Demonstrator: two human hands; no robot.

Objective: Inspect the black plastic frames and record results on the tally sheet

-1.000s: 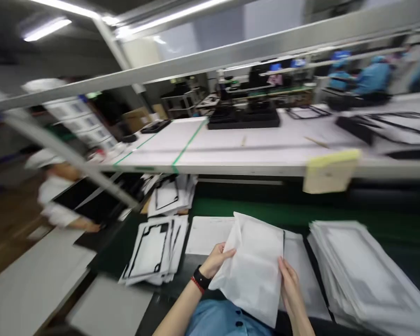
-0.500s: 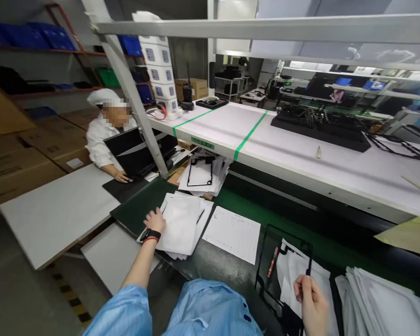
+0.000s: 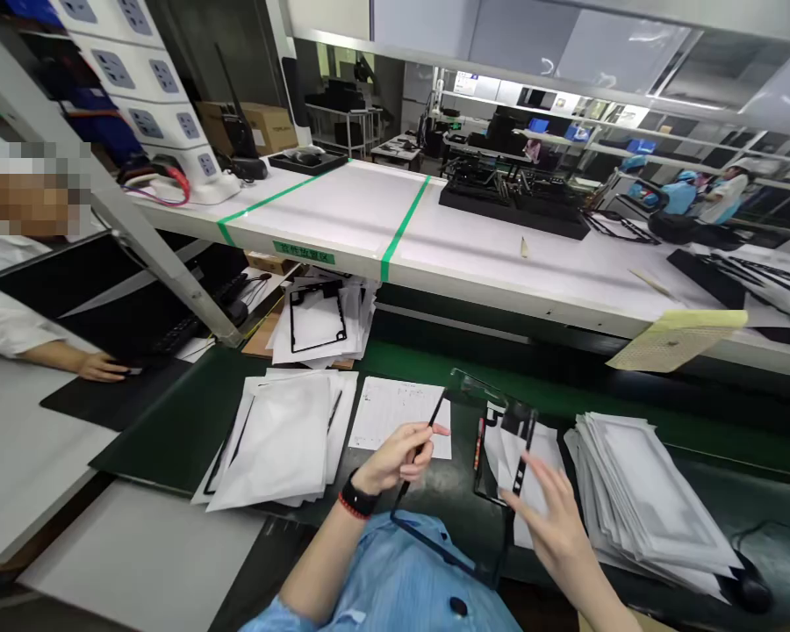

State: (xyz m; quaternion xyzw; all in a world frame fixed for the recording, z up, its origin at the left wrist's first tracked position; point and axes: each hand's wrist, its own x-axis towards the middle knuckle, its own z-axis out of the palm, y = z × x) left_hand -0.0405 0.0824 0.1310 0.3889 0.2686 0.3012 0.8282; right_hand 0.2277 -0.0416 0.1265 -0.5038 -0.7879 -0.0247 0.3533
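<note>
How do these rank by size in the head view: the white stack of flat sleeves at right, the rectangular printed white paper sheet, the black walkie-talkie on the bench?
White stack of flat sleeves
Printed white paper sheet
Black walkie-talkie, though it is farther away, so unsure

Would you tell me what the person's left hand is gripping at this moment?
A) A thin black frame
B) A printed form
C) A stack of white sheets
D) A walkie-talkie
A: the left hand pinches the edge of a thin black frame between its fingers.
</note>
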